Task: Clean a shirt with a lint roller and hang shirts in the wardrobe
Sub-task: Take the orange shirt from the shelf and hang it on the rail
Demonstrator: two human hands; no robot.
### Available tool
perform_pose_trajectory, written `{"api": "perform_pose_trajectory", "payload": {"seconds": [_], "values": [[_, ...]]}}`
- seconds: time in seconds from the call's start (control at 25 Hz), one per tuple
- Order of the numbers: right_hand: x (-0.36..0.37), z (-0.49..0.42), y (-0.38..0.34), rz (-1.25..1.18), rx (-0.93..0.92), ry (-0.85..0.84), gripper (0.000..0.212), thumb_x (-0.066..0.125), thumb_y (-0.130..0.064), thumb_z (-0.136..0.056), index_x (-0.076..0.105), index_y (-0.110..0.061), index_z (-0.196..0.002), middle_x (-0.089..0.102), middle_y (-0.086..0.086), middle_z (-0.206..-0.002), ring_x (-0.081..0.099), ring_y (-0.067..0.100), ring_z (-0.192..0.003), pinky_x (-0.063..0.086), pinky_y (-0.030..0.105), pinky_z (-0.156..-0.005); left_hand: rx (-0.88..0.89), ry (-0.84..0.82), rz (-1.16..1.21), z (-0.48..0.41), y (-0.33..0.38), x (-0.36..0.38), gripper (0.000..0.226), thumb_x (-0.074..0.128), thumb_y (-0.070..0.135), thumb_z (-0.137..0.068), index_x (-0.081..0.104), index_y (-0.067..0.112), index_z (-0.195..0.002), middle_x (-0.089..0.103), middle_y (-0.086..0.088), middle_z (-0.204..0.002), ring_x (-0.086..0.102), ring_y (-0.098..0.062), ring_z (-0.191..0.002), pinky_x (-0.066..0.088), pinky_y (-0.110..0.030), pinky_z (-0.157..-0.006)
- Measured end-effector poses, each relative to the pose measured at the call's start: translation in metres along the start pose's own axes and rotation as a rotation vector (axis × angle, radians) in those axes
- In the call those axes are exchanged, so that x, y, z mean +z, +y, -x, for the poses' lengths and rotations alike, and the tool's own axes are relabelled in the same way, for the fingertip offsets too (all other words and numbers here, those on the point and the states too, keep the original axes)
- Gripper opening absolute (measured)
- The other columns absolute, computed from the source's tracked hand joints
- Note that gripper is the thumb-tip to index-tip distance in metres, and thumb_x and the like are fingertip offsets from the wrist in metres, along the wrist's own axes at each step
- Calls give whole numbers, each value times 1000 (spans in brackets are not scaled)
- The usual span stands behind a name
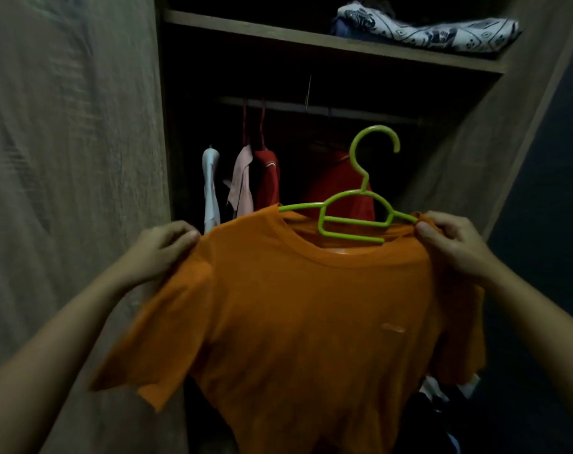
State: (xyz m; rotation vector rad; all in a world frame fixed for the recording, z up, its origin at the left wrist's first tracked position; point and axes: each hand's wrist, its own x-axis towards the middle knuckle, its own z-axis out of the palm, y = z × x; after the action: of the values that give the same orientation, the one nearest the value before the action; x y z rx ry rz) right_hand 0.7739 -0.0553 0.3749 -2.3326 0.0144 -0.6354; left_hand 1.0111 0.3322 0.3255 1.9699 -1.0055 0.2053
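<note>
while hanging: orange shirt [304,309] sits on green hanger [360,204]
left hand [160,250]: pinching the shoulder
right hand [452,244]: pinching too, keeps it spread, hook facing far rail [311,108]

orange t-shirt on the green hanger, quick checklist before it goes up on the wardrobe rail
1. Left hand grips a shoulder of the orange t-shirt: ok.
2. Right hand grips the other shoulder: ok.
3. Green hanger seated inside the collar: not ok, one arm lies outside the neckline.
4. Hook upright and free: ok.
5. Free gap on the rail beside the red shirt: ok.
6. Lint removed: cannot tell.
</note>
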Motion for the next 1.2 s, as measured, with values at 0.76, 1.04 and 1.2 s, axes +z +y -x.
{"api": "perform_pose_trajectory", "payload": {"seconds": [0.76,1.04,1.2], "values": [[53,-5,-46,-217,444,13,28,40,-34,-97,52,-17,-79,47,-4,-63,47,9,-60,40,27,-66,-121,-250,460,0,169,131,17,64,22,-81,57,18,-66,54,6,-55,49,-9,-52,38,-27,-58],[6,-16,-5,-585,622,97,34,52,-50,-86,56,-18,-94,43,3,-75,42,16,-69,40,27,-71,102,-180,252,-18,202,202,25,50,43,-89,55,24,-74,55,8,-56,56,-8,-59,45,-31,-63],[-15,-39,12,-464,542,122,37,72,-14,-70,65,-8,-106,64,11,-96,61,23,-89,47,35,-88,193,183,199,-91,196,197,41,41,53,-87,62,18,-79,67,-1,-71,65,-21,-75,43,-32,-66]]}}
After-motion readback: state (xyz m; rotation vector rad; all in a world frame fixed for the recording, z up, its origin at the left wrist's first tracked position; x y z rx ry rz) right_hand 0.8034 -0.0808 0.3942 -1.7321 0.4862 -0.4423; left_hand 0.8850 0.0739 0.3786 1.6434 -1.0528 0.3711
